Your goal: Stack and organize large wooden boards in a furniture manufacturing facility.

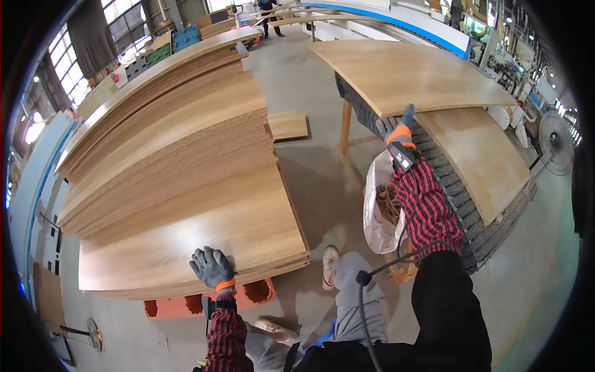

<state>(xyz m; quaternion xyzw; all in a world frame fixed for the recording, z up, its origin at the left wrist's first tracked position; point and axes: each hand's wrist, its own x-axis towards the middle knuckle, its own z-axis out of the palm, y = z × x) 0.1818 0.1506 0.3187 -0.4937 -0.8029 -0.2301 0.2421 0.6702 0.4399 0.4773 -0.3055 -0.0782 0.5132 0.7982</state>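
Note:
My left hand (212,268), in a dark grey glove with an orange cuff, lies on the near edge of the top board of a stack of wood-grain panels (186,217). Its fingers are spread and hold nothing. To the right, my right hand (396,129), gloved alike, is at the near edge of a large wood-grain panel (409,74). One digit lies over the panel's top and the others are partly hidden at its edge, closed on it. This panel overlaps a second panel (474,155) on a bench covered in dark ribbed fabric (455,186).
A white sack (375,208) of brown scraps stands below my right forearm. An orange-red support (257,293) carries the near stack. Taller panel stacks (149,80) rise behind it at left. A standing fan (555,141) is at far right, and a person (268,12) stands far back.

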